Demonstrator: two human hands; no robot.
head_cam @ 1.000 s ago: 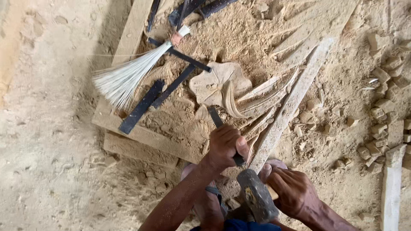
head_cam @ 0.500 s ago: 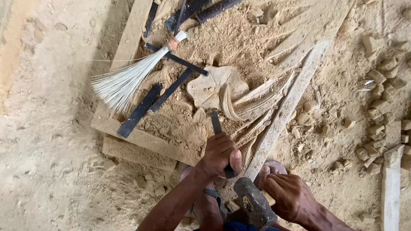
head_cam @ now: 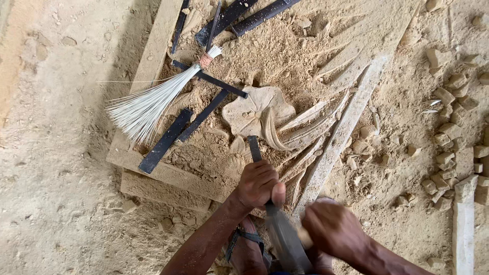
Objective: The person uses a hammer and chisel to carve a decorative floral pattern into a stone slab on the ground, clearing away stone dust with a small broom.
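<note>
Head view: left hand (head_cam: 261, 184) grips chisel (head_cam: 254, 148) on carved slab (head_cam: 257, 114).

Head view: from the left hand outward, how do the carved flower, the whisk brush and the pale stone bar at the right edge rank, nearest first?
From the left hand:
1. Carved flower, just above it.
2. Whisk brush, up and to the left.
3. Pale stone bar, far right edge.

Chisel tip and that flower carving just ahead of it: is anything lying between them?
Nothing solid shows. The left hand grips the chisel, whose tip rests in the groove just below the flower carving, with only loose dust and chips around. The spare chisels and the brush lie off to the left, clear of that line.
</note>
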